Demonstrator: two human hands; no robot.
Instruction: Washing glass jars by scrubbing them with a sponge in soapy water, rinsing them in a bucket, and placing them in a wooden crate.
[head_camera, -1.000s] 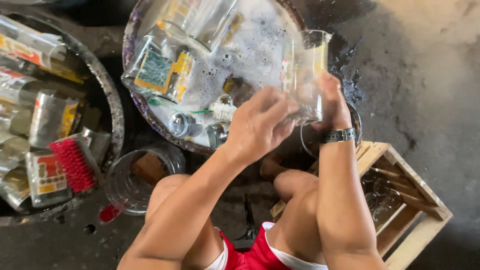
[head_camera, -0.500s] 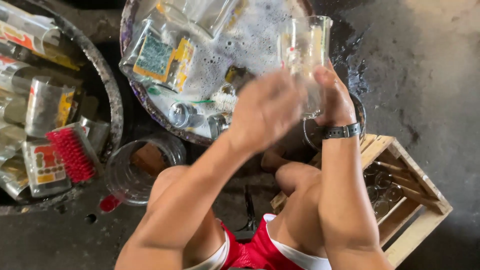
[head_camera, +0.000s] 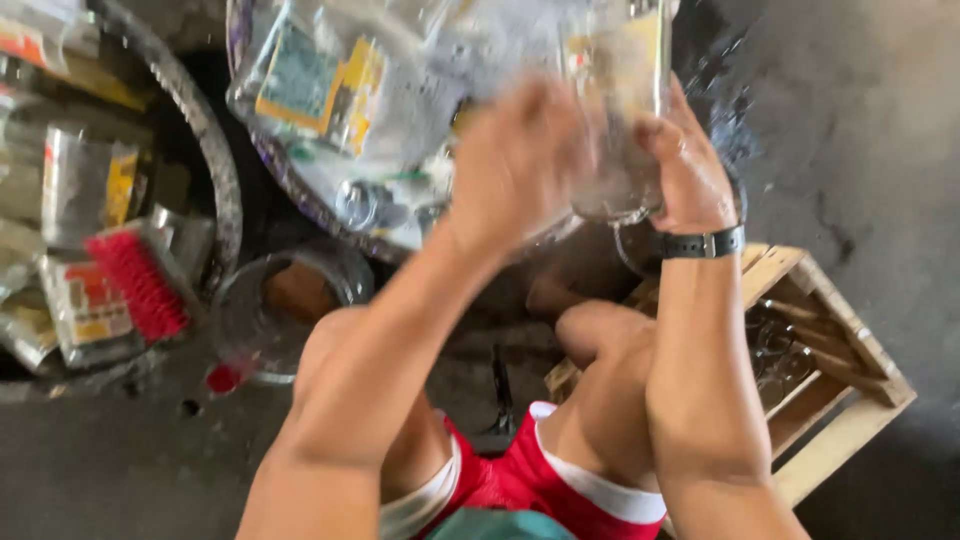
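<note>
Bottle over suds basin | right hand gripped its side, left hand closed on it, blurred | risk: wet glass could slip, hit crate.

Basin of bottles ahead; tub with brush left; bowl between them, nearer; crate right, beside knee.

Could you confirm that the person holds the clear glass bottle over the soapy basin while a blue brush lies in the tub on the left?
Not quite: the brush is red, not blue, as the head view shows. It does lie in the left tub, and both hands hold the clear glass bottle over the soapy basin.
</note>
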